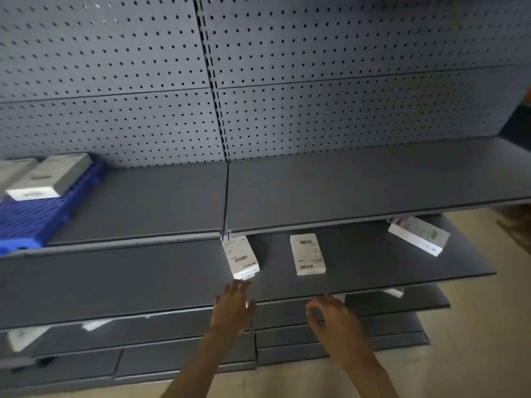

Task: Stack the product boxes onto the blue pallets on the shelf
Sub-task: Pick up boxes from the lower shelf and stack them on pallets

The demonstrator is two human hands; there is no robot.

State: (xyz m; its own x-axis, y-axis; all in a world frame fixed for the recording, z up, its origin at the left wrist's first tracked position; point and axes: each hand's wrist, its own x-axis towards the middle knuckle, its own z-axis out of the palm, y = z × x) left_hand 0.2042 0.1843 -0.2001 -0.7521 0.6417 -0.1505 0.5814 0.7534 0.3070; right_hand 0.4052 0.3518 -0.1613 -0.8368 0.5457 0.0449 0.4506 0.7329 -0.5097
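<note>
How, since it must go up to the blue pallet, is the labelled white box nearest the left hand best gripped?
Pinch the labelled white box across its long sides near its front end, coming from the front with the left hand. It lies flat, label up, narrow end forward, far end under the upper shelf, so reaching straight down looks cramped.

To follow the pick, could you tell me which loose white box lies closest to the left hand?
The leftmost box, below the shelf seam: the left hand nearly touches it; the middle box and right box lie farther right.
</note>
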